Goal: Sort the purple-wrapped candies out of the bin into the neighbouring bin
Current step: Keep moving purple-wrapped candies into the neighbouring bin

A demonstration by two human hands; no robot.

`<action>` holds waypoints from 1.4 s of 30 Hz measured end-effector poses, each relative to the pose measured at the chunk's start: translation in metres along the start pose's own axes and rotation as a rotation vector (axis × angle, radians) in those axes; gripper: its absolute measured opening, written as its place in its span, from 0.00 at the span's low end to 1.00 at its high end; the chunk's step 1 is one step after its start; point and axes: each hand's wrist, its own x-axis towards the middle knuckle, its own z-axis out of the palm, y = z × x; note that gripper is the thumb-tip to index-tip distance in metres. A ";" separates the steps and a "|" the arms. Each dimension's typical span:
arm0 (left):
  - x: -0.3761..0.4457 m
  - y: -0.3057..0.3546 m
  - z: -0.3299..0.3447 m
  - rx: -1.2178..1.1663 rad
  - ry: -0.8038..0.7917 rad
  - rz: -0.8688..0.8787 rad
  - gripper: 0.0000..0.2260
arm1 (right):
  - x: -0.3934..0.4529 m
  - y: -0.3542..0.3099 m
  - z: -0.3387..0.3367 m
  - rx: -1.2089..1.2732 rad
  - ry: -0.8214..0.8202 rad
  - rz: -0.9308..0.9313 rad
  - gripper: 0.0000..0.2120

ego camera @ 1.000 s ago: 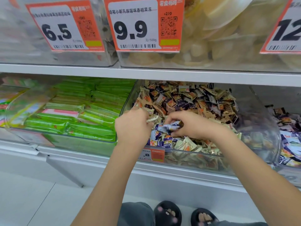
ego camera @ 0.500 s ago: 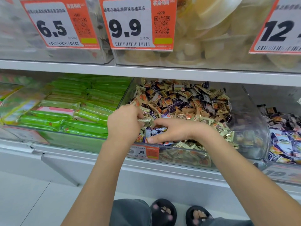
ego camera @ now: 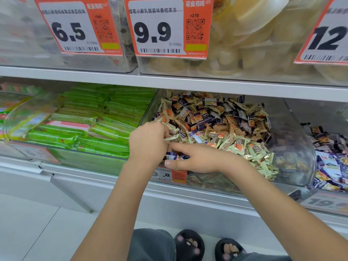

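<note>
**A:** Where are you at with the candy sort?

**B:** Both hands are down at the front left corner of the mixed bin (ego camera: 293, 129). My left hand (ego camera: 148, 142) is curled and pinching a cream-wrapped candy (ego camera: 172, 137). My right hand (ego camera: 195, 159) reaches across with index finger and thumb stretched out around a little cluster of purple-wrapped candies (ego camera: 176, 156) at the front wall. Hard to say whether it's really holding them or just touching; the wrappers are half hidden between my hands.

**A:** And where do they go?

**B:** The neighbouring bin (ego camera: 327, 162) on the right, which already has purple ones in it. It's well apart from this corner.

**A:** What could go wrong?

**B:** I think the grab is the weak bit. Those wrappers look slick, so a loose pinch could drop one over the front lip onto the floor. Scooping several could also drag a cream one along.
</note>
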 end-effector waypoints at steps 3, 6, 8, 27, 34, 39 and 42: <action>-0.002 -0.001 0.002 0.044 0.018 0.037 0.08 | 0.002 -0.001 0.002 -0.121 0.102 -0.070 0.11; -0.003 0.000 0.006 0.100 0.041 0.094 0.08 | 0.006 0.003 0.003 -0.096 0.135 -0.095 0.10; -0.004 0.000 0.009 0.126 0.059 0.131 0.08 | 0.006 0.005 0.002 -0.011 0.128 -0.128 0.04; -0.007 0.043 0.006 -0.616 -0.029 0.246 0.14 | -0.035 0.040 -0.043 1.324 0.727 0.170 0.13; -0.003 0.079 0.017 -0.686 -0.296 0.232 0.24 | -0.062 0.052 -0.048 1.546 0.699 0.165 0.12; 0.000 0.100 0.020 -0.771 -0.374 0.223 0.22 | -0.082 0.063 -0.050 1.644 0.667 0.198 0.15; -0.002 0.107 0.023 -0.672 -0.451 0.284 0.21 | -0.091 0.069 -0.053 1.661 0.698 0.234 0.13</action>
